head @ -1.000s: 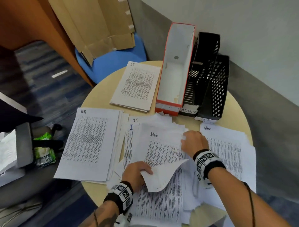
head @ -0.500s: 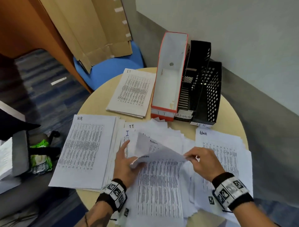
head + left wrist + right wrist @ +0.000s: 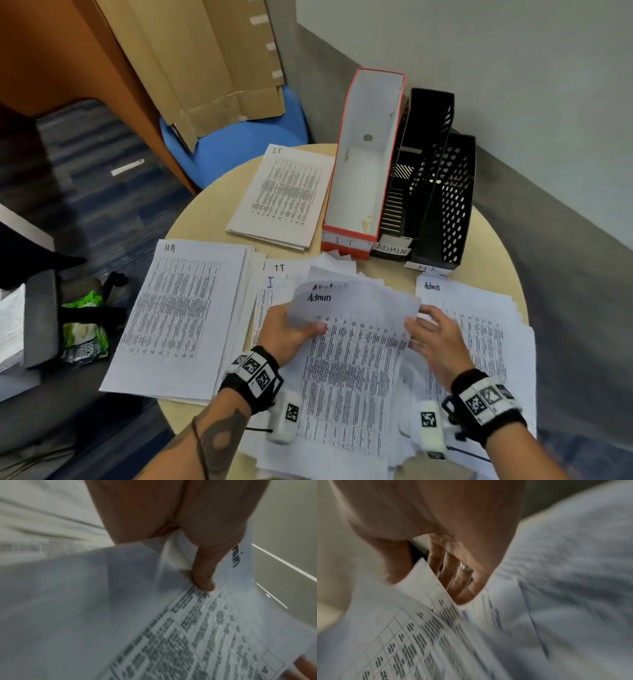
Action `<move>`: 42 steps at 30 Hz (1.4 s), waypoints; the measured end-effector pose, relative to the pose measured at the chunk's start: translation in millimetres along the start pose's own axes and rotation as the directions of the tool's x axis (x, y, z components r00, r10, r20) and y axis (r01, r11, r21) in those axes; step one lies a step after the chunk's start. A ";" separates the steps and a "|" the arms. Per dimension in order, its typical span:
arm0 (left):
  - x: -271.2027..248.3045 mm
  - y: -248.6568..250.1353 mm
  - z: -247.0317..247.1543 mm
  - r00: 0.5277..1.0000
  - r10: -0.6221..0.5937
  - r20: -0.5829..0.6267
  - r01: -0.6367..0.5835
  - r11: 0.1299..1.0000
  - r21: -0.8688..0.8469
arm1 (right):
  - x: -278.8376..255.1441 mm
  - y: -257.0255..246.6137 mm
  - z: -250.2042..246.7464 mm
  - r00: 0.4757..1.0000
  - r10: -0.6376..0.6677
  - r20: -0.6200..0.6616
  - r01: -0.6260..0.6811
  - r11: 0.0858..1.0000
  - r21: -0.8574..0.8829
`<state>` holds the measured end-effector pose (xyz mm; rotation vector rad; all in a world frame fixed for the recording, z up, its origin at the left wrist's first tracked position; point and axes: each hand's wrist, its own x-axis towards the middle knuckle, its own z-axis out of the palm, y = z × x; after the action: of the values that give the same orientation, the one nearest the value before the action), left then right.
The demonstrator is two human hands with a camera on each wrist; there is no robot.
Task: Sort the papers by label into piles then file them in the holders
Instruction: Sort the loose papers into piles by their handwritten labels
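I hold one printed sheet marked "Admin" (image 3: 356, 308) just above the loose heap of papers (image 3: 349, 404) at the table's front. My left hand (image 3: 308, 329) grips its left edge, thumb (image 3: 205, 582) on top. At the sheet's right edge my right hand (image 3: 419, 325) has the thumb over it and the fingers (image 3: 453, 582) under it. Sorted piles lie around: HR (image 3: 178, 308) at left, IT (image 3: 287, 195) behind, Admin (image 3: 479, 329) at right. Three holders stand at the back: red IT (image 3: 363, 164), black ADMIN (image 3: 423, 137), black mesh HR (image 3: 457, 205).
The round wooden table (image 3: 205, 212) stands against a grey and white wall. Beyond its far left edge sits a blue chair (image 3: 239, 147) with folded cardboard (image 3: 212, 68) leaning on it. A grey seat with a green packet (image 3: 85, 329) is at the left.
The sheet was curled in my left hand a second ago. Both hands then took it, and it is now spread out with its Admin label showing. My right hand left the heap.
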<state>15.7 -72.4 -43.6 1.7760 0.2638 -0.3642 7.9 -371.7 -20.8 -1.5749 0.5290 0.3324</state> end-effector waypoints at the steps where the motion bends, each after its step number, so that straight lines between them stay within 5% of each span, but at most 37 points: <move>1: -0.3 0.0 6.3 0.998 -0.023 -0.058 0.021 0.999 -0.030 | -3.1 8.6 4.4 0.996 0.088 0.030 -0.091 0.991 0.100; 3: -1.4 -3.4 19.5 0.989 -0.059 -0.139 0.050 0.997 -0.066 | -10.8 19.0 14.9 0.984 0.159 0.078 -0.174 0.949 0.262; 5: -2.9 -6.7 30.7 0.984 -0.085 -0.156 0.069 0.992 -0.104 | -18.8 22.8 23.6 0.990 0.132 0.055 -0.140 0.969 0.203; 10: -6.7 -13.2 40.3 0.993 -0.118 -0.011 0.118 0.989 0.086 | -19.1 38.3 28.2 0.982 0.136 -0.135 -0.150 0.983 -0.105; 18: 3.1 -17.1 22.5 0.986 -0.119 0.117 0.085 0.960 0.267 | -30.1 25.0 14.0 0.968 0.214 -0.132 -0.225 0.971 -0.075; 20: 16.6 -10.0 19.6 0.990 -0.060 0.127 0.000 0.906 0.423 | -26.3 30.4 4.2 0.964 0.213 -0.160 -0.228 0.970 -0.084; 24: 51.9 0.0 3.9 0.998 0.045 -0.044 -0.007 0.769 0.639 | -23.0 37.3 -11.7 0.952 0.224 -0.210 -0.247 0.965 -0.086; 33: 85.2 0.8 -15.4 0.993 -0.101 0.067 -0.009 0.491 0.871 | -4.5 64.0 -24.0 0.950 0.255 -0.183 -0.290 0.934 -0.207; 35: 88.1 4.0 -17.1 0.994 -0.090 0.062 -0.009 0.503 0.864 | -6.8 54.1 -18.1 0.947 0.270 -0.174 -0.305 0.924 -0.230; 39: 85.2 1.5 -20.4 0.993 -0.115 -0.005 0.083 0.682 0.726 | -14.3 34.9 -8.6 0.962 0.237 -0.139 -0.264 0.938 -0.227; 42: 74.8 -1.4 -20.8 0.990 -0.121 -0.068 0.132 0.676 0.725 | -14.5 28.5 -3.7 0.972 0.207 -0.109 -0.226 0.949 -0.220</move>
<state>86.4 -53.0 -69.1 2.5679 0.2722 -0.6198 -19.7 -373.8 -37.3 -1.7651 0.7540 0.5113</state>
